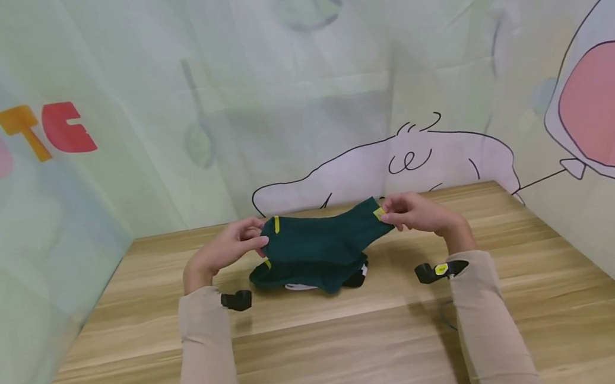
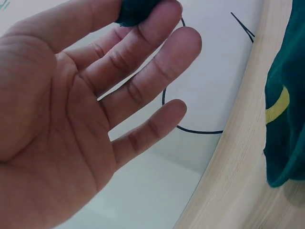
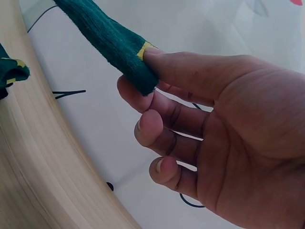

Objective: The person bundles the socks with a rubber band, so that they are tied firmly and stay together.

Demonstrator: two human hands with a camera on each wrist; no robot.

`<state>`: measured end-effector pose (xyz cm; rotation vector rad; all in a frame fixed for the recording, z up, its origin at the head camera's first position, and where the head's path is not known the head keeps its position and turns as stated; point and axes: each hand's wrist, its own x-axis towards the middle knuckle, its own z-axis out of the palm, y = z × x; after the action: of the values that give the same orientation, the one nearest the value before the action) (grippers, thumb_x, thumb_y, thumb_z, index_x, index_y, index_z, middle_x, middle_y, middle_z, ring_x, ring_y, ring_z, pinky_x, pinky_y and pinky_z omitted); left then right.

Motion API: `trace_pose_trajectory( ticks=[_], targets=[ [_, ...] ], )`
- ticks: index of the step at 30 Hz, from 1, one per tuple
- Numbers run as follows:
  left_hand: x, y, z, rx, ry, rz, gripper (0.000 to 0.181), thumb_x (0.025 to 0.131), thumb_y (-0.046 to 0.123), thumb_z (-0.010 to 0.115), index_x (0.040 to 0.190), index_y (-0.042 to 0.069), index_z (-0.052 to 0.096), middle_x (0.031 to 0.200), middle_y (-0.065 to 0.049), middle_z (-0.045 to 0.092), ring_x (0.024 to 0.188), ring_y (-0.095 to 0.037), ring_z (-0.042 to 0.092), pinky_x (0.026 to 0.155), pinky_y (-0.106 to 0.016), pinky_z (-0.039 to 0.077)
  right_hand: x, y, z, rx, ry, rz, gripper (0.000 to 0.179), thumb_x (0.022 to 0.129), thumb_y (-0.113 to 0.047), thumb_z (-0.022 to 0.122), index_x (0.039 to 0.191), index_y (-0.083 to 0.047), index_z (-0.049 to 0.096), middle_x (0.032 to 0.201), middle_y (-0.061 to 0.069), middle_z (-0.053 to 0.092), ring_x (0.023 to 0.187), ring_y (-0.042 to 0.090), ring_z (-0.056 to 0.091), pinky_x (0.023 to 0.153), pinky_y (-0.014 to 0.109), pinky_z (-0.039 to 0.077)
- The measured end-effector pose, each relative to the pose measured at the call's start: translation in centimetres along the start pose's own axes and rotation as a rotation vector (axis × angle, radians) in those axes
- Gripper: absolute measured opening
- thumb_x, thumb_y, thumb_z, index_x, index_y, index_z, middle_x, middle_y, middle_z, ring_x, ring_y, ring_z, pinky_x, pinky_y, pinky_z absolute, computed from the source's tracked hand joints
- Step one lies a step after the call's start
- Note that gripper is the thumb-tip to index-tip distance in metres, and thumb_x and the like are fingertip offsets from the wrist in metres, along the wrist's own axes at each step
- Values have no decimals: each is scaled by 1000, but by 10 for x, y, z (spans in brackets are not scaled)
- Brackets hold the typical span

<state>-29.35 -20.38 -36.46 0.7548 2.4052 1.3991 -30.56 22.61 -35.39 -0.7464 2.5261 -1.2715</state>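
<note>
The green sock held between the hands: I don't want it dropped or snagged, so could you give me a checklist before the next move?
1. Left hand pinching one end of the held sock: ok.
2. Right hand pinching the other end, by the yellow patch: ok.
3. Held sock spread between the hands: ok.
4. Held sock clear of the lower green sock: cannot tell; they overlap in the head view.
5. Lower green sock lying smooth: not ok, it looks bunched.
6. Black-and-white fabric beneath fully visible: not ok, only edges show.
</note>
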Motion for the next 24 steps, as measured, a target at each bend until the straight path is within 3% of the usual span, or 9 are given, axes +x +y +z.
trace_pose_trajectory(
  ticks=[11,24],
  targets=[
    [-5,-2,-5,0,6,-37,29,102,17,57,121,-4,51,90,-11,70,91,-27,65,103,-51,33,7,-4,6,-2,-28,12,18,101,-18,61,107,-1,59,82,6,59,72,21,54,60,28,41],
    [-11,-8,-9,4,12,-29,25,102,15,58,117,-5,54,87,-11,69,86,-27,65,97,-47,38,12,-9,15,-20,-63,11,17,101,-18,62,104,-2,60,79,9,57,72,30,54,59,26,40]
  ],
)
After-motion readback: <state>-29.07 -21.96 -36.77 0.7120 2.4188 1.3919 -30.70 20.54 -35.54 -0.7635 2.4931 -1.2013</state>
